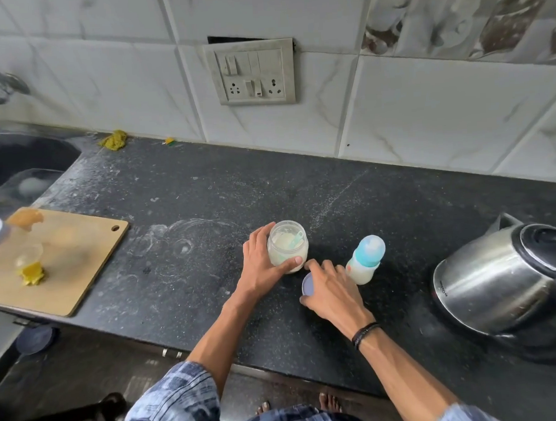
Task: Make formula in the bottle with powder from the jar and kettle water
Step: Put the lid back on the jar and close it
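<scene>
Now, on the dark tabletop (205, 198), the steel kettle (506, 282) is sitting well off to the right, out of play. The powder jar (286, 247) is standing upright and open, a pale scoop (296, 240) leaning inside it, and the left hand (263, 265) is wrapping round its side, thumb across the near wall. The baby bottle (366, 260) is standing capped just right of the action, looking milky already. The key bit: the jar's lid (307, 284) is lying flat just near-right of the jar's base, and the right hand (331, 291) is curling over it, thumb at the near rim. From there it is probably heading up and slightly left onto that open mouth.
</scene>
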